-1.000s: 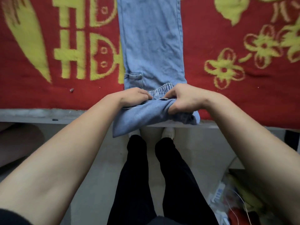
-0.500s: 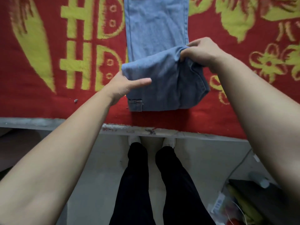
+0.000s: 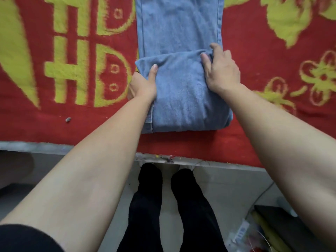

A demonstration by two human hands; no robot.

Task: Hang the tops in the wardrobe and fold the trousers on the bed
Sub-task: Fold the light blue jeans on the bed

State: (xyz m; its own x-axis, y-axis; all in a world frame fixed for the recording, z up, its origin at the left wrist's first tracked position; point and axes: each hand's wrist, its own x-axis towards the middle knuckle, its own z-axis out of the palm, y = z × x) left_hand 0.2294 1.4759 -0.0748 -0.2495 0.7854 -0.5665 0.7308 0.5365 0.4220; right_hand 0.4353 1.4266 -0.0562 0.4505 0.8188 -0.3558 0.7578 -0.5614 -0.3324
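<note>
Looking down, my jeans point(image 3: 179, 70) lie lengthwise on the red bed point(image 3: 272, 88), near end doubled over; my left hand point(image 3: 143, 82) clasps the fold's left edge and my right hand point(image 3: 221, 70) presses fingers spread on its right corner, keeping layers aligned.
</note>
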